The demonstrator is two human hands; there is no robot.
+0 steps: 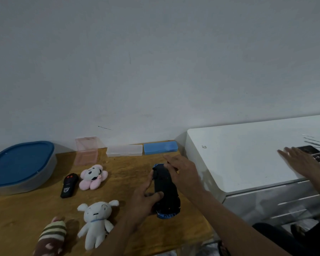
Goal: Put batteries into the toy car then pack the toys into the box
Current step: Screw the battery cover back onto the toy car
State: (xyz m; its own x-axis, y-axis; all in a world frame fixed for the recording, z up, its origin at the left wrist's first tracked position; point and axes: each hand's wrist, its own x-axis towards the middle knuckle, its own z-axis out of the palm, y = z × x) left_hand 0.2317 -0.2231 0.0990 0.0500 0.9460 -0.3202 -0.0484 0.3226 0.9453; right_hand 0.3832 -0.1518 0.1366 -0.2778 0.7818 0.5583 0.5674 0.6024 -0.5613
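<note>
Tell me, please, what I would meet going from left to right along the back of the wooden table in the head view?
Blue-lidded tub → pink clear box → clear flat case → blue flat case.

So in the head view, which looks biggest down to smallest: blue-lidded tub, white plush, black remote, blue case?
1. blue-lidded tub, clearly largest.
2. white plush.
3. blue case and black remote look similar; the case lies farther back, so I won't rank them.
</note>
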